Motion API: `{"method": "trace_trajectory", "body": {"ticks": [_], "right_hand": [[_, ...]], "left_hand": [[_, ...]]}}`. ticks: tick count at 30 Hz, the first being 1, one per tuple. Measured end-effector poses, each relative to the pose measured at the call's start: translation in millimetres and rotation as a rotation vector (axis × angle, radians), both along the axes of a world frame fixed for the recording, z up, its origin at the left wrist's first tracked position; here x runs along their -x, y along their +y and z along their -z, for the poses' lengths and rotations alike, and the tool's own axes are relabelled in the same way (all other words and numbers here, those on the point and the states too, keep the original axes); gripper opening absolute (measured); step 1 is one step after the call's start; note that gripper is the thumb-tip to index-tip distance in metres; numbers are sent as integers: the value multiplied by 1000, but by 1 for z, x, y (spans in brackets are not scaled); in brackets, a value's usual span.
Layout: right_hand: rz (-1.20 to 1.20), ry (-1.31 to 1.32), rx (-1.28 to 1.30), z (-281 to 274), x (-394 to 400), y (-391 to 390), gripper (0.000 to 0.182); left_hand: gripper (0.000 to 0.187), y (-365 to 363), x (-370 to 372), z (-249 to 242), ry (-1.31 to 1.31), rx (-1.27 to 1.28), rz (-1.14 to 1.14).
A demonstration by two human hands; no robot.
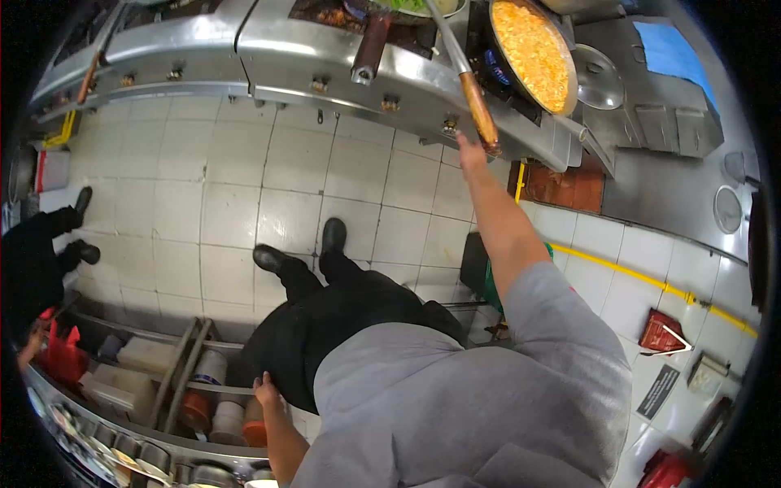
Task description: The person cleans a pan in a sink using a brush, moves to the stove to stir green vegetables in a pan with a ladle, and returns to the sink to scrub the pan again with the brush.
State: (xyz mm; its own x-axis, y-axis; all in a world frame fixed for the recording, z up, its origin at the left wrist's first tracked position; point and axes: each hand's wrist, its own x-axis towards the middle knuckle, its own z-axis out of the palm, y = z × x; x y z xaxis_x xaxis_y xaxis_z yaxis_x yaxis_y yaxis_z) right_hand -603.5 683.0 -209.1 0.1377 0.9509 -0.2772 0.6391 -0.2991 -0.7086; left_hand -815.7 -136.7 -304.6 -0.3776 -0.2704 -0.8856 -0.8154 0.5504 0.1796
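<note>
My right hand [472, 153] is stretched out to the front edge of the steel stove [342, 57]. It sits at the lower end of a long utensil's wooden handle [478, 110], close to a stove knob [449, 126]; its fingers are too small to read. The utensil's metal shaft runs up into a pan of green food [407, 5]. Just right of it, a wide pan of orange-yellow food [530, 53] stands on a burner. My left hand [266, 390] rests by my hip against my black trousers, fingers loose, holding nothing.
Another person in black clothes and black shoes [41, 248] stands at the left. A low shelf with tubs and containers [203, 382] runs along the lower left. A metal lid [599, 77] and blue cloth [671, 49] lie on the right counter. White floor tiles [228, 203] spread out before my feet.
</note>
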Motion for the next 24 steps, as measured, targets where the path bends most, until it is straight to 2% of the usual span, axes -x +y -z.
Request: {"method": "trace_trajectory", "body": {"ticks": [2, 3, 4, 6, 7, 8, 9, 10, 11, 13, 17, 19, 24], "right_hand": [[-143, 132, -77, 48, -23, 39, 100], [-50, 30, -60, 78, -23, 61, 92], [-55, 25, -53, 75, -16, 59, 92], [-111, 36, 62, 65, 2, 60, 83], [-70, 74, 59, 69, 4, 62, 64], [-72, 77, 62, 71, 2, 61, 64], [-3, 107, 145, 65, 5, 58, 56], [64, 136, 228, 60, 9, 56, 48], [58, 136, 229, 65, 6, 59, 48], [50, 213, 297, 73, -2, 61, 36], [68, 237, 291, 85, -2, 64, 29], [184, 420, 286, 92, -2, 63, 27], [195, 498, 270, 100, -6, 62, 29]], "left_hand": [[62, -15, -21, 4, -79, -27, 10], [53, -12, -23, 1, -66, 18, 40], [45, -9, -24, -1, -49, 61, 71], [44, 4, -30, -6, -30, -22, 17], [45, 17, -33, -7, -37, -68, -7], [45, 29, -35, -9, -43, -115, -30], [45, 42, -38, -13, -39, -114, -32], [44, 56, -43, -16, -41, -135, 73], [43, 64, -47, -18, -46, -156, 176], [42, 76, -53, -21, -63, -185, 140], [42, 85, -62, -29, -86, -193, 65], [42, 85, -64, -31, -88, -171, 90], [42, 81, -64, -34, -94, -138, 119]]}}
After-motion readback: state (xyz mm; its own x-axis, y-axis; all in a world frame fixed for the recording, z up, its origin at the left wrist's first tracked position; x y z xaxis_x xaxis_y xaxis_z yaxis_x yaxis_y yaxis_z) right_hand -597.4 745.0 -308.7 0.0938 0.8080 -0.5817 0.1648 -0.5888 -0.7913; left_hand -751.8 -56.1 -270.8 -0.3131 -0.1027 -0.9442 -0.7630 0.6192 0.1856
